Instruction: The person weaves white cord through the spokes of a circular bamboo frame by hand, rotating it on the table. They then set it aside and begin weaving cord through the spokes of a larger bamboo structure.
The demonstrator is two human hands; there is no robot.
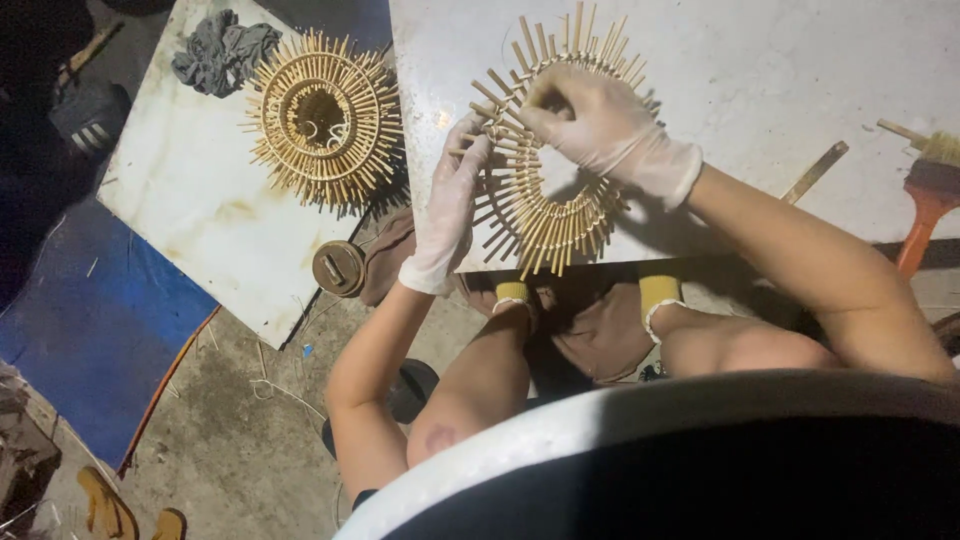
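A finished sunburst stick ring (325, 115) lies on the left worktop (190, 200) beside a grey rag (222, 50); an orange-handled brush (928, 190) rests far right.

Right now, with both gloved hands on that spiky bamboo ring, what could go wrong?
The bamboo stick ring overhangs the white board's edge; it might slip toward the knees. The stick ends could snag or pierce the thin glove on the left hand or right hand. A hard pinch might snap a stick.
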